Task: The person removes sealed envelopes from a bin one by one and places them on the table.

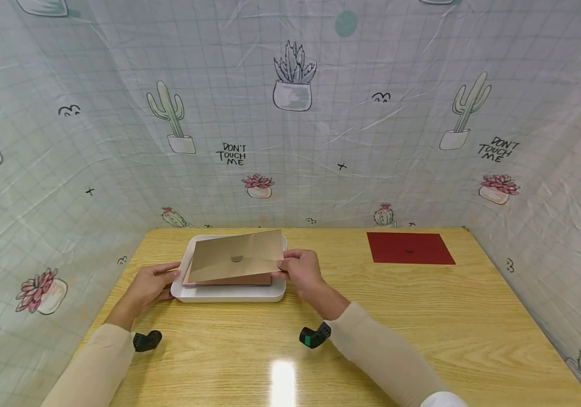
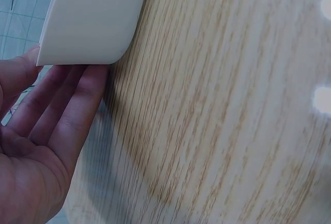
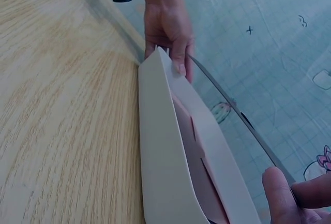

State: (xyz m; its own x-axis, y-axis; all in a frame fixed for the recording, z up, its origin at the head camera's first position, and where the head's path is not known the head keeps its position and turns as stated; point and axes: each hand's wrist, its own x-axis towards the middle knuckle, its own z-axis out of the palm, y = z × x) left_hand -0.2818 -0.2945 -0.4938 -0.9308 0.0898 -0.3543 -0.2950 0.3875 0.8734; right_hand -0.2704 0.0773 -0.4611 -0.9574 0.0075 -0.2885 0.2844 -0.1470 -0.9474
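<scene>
Between thumb and fingers, my right hand [image 1: 304,272] pinches the right edge of a gold envelope [image 1: 239,253] with a small half-round mark in its middle. The envelope is tilted above the white tray [image 1: 229,294], its right end raised; in the right wrist view it appears edge-on as a thin dark strip [image 3: 238,113]. Under it in the tray lie pinkish-brown envelopes [image 1: 241,280], mostly covered, their number unclear. At the tray's left end, my left hand [image 1: 149,284] grips the wall, with the thumb over the rim and the fingers against the outside [image 2: 64,105].
A dark red envelope [image 1: 411,249] with a similar mark lies flat at the back right of the wooden table [image 1: 371,316]. Cloth printed with cacti [image 1: 295,141] hangs behind the table and along both sides. Each wrist carries a small black camera [image 1: 314,336].
</scene>
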